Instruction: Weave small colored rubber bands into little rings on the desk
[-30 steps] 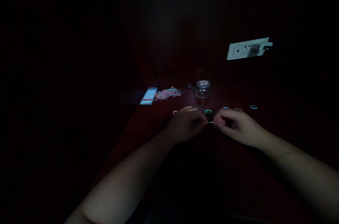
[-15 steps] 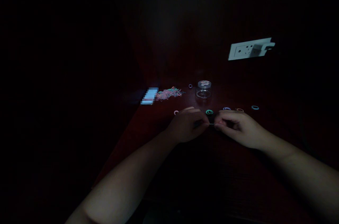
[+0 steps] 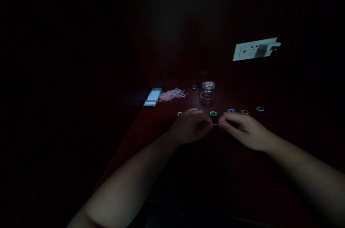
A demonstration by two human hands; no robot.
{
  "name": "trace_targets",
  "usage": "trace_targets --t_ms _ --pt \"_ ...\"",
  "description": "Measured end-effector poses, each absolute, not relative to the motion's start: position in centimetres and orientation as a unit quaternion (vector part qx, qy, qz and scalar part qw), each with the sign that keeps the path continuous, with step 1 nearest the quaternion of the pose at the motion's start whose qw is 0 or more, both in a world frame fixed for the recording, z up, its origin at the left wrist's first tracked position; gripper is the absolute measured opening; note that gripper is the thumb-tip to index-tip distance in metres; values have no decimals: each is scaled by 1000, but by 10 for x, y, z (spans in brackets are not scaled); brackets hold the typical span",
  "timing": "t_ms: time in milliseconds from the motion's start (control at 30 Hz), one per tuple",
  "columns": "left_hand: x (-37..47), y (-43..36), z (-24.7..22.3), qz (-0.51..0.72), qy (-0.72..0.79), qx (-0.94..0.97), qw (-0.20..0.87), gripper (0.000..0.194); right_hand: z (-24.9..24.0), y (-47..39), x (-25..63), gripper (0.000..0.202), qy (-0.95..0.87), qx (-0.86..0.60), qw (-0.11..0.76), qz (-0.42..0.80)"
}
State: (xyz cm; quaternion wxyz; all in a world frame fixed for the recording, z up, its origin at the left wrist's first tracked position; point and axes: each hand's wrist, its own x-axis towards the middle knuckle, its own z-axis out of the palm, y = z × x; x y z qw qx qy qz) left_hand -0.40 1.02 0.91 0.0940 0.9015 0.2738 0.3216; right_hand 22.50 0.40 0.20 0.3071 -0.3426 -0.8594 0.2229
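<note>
A thin pale rubber band (image 3: 215, 124) spans the small gap between my two hands. One side of it is pinched by the fingertips of my left hand (image 3: 192, 126), the other by those of my right hand (image 3: 245, 131). Most of the band is hidden in the fingers. Just beyond the gap lie green bands (image 3: 213, 114). Purple bands (image 3: 231, 111) and an orange band (image 3: 244, 112) lie behind my right hand, which partly covers them. A pink band (image 3: 179, 114) shows past my left hand, and a blue band (image 3: 260, 109) rests farther right.
A clear round jar (image 3: 207, 93) with a lid stands at the back of the dark red table (image 3: 129, 152). Left of it are a heap of coloured bands (image 3: 172, 95), a single band (image 3: 194, 87) and a lit phone (image 3: 152, 97). A socket (image 3: 253, 50) with a plug is on the wall.
Both hands stay almost in place, the band still pinched between them. My right hand's fingers have shifted slightly. The view has moved a little.
</note>
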Motion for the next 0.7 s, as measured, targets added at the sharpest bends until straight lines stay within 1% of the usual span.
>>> trace_targets --t_ms 300,467,533,600,700 --pt "-1 8 8 328 276 899 84 7 -1 4 226 22 -853 -344 317 231" --pt "-19 19 14 293 295 908 48 8 0 4 225 20 -851 -341 328 226" --pt "-36 28 19 266 324 907 33 8 0 4 224 20 -850 -339 332 229" --pt "-55 36 24 234 383 893 42 9 0 4 224 20 -850 -337 334 229" --pt "-79 43 27 169 469 859 113 11 -2 5 225 19 -853 -335 332 223"
